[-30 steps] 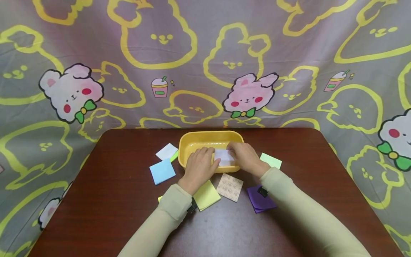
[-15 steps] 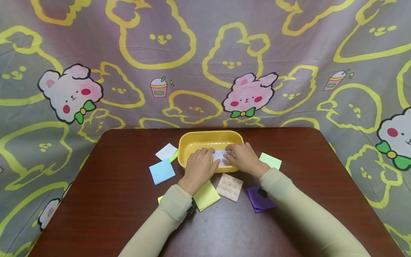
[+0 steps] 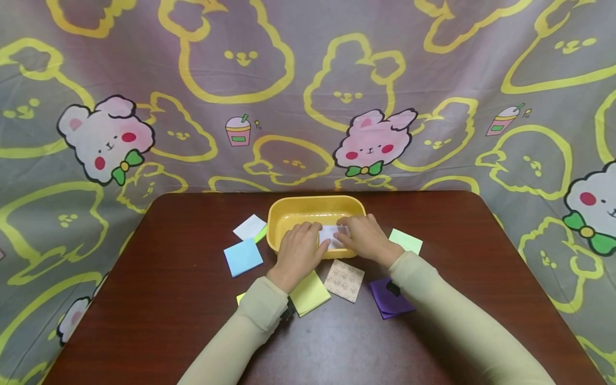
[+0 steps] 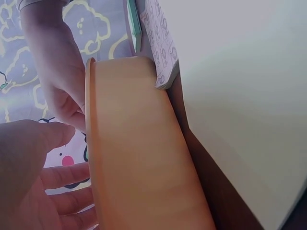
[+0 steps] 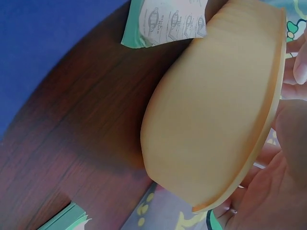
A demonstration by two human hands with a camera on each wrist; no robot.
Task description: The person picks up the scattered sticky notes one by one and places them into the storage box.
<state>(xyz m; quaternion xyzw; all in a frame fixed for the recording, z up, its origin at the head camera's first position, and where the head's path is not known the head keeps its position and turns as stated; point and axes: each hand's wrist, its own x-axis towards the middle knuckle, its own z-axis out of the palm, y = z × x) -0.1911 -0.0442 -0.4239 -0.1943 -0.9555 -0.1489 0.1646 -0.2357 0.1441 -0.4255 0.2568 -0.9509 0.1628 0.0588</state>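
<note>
A yellow plastic basin (image 3: 317, 202) stands at the table's far middle, with a white square of paper (image 3: 329, 236) in its right part. Over the near rim reaches my left hand (image 3: 299, 248), its fingertips by the paper's left side. A gap shows between left thumb and fingers in the left wrist view, with nothing pinched there. From the right comes my right hand (image 3: 368, 235), its thumb lying over the paper and its index finger near the far edge. The basin wall (image 5: 211, 105) hides the right fingertips in the right wrist view, so I cannot tell whether they pinch the paper.
Paper pads lie around the basin: white (image 3: 250, 226) and blue (image 3: 243, 257) at left, yellow (image 3: 309, 292) and patterned beige (image 3: 344, 281) in front, purple (image 3: 391, 298) and pale green (image 3: 406, 241) at right. Behind the table (image 3: 178, 230) hangs a cartoon-printed curtain (image 3: 289, 107).
The right hand has shifted slightly left, bringing its thumb over the white paper. The left hand and the basin stay in place.
</note>
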